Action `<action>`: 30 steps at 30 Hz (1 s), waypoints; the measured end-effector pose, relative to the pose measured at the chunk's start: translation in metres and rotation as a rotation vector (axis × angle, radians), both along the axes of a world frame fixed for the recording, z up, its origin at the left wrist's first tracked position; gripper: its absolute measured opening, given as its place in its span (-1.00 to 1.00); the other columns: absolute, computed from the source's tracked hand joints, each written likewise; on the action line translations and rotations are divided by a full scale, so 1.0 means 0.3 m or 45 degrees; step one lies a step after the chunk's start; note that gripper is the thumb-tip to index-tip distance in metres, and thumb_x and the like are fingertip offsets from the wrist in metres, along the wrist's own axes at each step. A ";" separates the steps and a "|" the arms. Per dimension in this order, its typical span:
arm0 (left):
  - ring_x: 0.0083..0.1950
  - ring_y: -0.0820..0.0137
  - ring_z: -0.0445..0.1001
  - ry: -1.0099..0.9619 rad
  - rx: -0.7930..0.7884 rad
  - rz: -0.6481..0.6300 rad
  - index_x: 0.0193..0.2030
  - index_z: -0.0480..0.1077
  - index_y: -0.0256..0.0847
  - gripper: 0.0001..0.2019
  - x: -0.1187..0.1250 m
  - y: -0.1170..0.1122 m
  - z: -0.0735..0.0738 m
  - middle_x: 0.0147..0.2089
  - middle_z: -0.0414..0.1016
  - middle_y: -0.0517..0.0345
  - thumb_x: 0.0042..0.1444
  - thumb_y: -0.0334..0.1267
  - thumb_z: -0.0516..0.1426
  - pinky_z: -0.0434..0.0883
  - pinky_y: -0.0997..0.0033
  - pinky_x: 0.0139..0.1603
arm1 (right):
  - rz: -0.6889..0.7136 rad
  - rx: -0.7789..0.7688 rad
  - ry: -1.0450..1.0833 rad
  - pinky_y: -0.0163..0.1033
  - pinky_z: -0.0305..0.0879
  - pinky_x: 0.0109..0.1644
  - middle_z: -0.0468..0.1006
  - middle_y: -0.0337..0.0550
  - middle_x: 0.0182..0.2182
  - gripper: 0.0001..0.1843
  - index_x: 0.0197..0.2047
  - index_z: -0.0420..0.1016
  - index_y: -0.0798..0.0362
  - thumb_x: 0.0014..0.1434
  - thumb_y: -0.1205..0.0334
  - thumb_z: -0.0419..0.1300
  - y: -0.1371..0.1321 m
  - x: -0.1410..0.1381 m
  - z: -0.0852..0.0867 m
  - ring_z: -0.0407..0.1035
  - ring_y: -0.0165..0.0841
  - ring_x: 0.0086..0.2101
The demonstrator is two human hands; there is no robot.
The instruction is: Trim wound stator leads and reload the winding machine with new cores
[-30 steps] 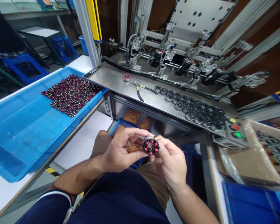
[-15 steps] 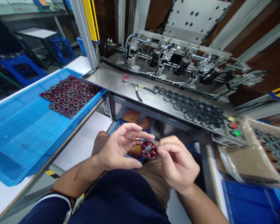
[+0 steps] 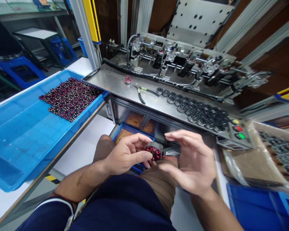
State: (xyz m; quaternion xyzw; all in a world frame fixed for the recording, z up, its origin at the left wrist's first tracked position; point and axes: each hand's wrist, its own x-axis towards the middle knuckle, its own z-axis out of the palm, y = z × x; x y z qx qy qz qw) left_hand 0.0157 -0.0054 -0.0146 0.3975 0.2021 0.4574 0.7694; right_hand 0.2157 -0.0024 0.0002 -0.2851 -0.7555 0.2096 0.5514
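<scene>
Between the thumb and fingers of my left hand (image 3: pixel 128 154) is a wound motor stator (image 3: pixel 154 150), a round part with a grey outer ring and red wire coils inside. It is tilted so its coil side faces down toward me. My right hand (image 3: pixel 191 160) is just to the right of it, thumb and fingers spread apart with nothing between them. On the metal ledge ahead lies a pair of cutting pliers (image 3: pixel 143 92) with yellow-green and black handles. Left of the pliers stands one stator with red coils (image 3: pixel 127 80).
A blue tray (image 3: pixel 21 128) on my left holds many red-coiled stators (image 3: pixel 72 99). Rows of dark unwound stators (image 3: pixel 197 110) stand on the ledge, beside a button box (image 3: pixel 239 130). Behind runs a winding machine (image 3: pixel 173 57). At right is a plastic-lined carton (image 3: pixel 243 163) of parts.
The stator has passed from my right hand's pinch into my left hand's grip and has been turned over on edge. My right hand has opened and its fingers have spread.
</scene>
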 end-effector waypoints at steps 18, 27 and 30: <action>0.07 0.25 0.56 -0.277 0.044 0.019 -0.02 0.43 -0.16 -0.51 -0.008 0.034 -0.010 -0.01 0.58 0.00 -0.04 0.01 0.37 0.50 0.29 0.07 | 0.033 -0.040 -0.208 -0.29 0.41 -0.30 0.54 -0.14 -0.37 -0.78 -0.24 0.52 0.11 0.13 0.59 0.24 -0.019 -0.055 0.109 0.44 -0.40 -0.33; -0.29 0.35 0.64 -0.148 0.022 -0.235 0.04 0.38 -0.20 -0.69 -0.003 0.015 -0.005 -0.21 0.61 0.03 0.18 -0.26 0.24 0.55 0.46 -0.34 | -0.109 0.012 -0.327 -0.25 0.39 -0.34 0.52 -0.15 -0.39 -0.78 -0.22 0.51 0.06 0.16 0.55 0.23 -0.031 -0.038 0.140 0.43 -0.36 -0.36; -0.02 0.31 0.60 -0.265 0.110 0.042 0.00 0.41 -0.07 -0.55 0.003 0.005 0.007 0.02 0.54 0.10 -0.03 -0.44 0.36 0.56 0.36 -0.09 | -0.203 -0.055 -0.272 -0.25 0.35 -0.36 0.50 -0.17 -0.42 -0.81 -0.27 0.50 0.05 0.18 0.54 0.22 -0.032 -0.051 0.147 0.41 -0.36 -0.39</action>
